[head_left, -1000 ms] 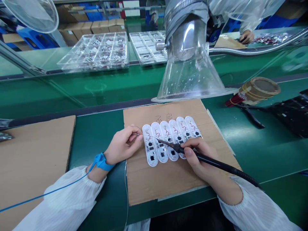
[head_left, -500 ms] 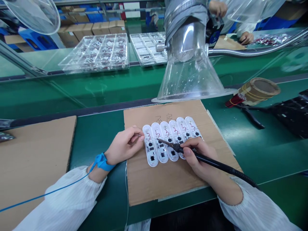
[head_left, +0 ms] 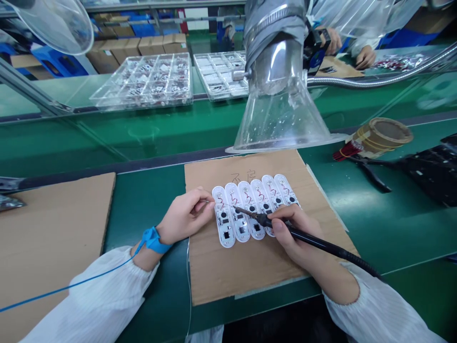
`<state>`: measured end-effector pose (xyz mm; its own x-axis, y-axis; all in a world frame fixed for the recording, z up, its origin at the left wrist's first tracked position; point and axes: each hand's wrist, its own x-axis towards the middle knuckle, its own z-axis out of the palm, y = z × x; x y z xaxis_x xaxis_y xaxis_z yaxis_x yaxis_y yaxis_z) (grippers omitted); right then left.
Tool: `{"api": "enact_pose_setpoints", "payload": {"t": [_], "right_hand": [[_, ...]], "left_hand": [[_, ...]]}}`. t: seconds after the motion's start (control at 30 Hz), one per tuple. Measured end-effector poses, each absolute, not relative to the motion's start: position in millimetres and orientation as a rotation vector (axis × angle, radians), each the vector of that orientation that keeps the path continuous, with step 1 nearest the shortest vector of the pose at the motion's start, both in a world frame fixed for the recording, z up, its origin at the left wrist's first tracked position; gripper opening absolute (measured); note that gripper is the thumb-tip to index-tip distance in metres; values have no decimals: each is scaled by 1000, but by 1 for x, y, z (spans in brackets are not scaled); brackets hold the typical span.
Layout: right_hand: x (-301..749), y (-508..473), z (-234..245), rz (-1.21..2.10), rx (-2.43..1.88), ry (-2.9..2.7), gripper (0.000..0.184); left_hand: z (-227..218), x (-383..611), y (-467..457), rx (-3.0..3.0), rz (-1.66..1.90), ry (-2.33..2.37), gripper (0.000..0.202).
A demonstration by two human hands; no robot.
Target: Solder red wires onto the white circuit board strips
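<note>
Head view. The person's left hand (head_left: 183, 214) is closed in a pinch on a thin wire (head_left: 210, 201), probably solder, though it is too fine to be certain. The right hand (head_left: 294, 236) is closed around a black soldering iron (head_left: 307, 237), held like a pen. The iron's tip reaches across the row to the upper part of the second piece from the left, close to the end of the wire.

The row of six white plastic boards (head_left: 255, 209) lies side by side, each carrying red wiring, on a cardboard sheet (head_left: 250, 281) marked with handwritten characters (head_left: 243, 177). The sheet rests on the green surface (head_left: 143, 281). A blue antistatic wrist strap (head_left: 152, 240) circles the left wrist, and its cord (head_left: 71, 283) runs off to the lower left.

A clear fume hood (head_left: 282, 119) hangs just above the far edge of the sheet. To the right lie red-tipped wires (head_left: 346, 155), a round tan roll (head_left: 378, 138), black-handled pliers (head_left: 371, 174) and a black tray (head_left: 432, 169). A second cardboard sheet (head_left: 53, 228) lies to the left. Beyond the glass divider stand two clear compartment trays (head_left: 144, 81) (head_left: 221, 74). A co-worker's hands (head_left: 364, 57) work at the upper right.
</note>
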<state>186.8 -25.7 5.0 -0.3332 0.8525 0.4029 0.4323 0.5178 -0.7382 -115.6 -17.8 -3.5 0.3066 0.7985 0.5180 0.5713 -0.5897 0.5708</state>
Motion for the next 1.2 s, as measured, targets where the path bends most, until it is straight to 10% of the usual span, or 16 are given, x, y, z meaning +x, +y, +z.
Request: {"api": "enact_pose_setpoints", "payload": {"t": [1.2], "right_hand": [[165, -30, 10, 715, -1053, -1953, 9]], "left_hand": [[-5, -123, -16, 2316, 1184, 1124, 14]]}}
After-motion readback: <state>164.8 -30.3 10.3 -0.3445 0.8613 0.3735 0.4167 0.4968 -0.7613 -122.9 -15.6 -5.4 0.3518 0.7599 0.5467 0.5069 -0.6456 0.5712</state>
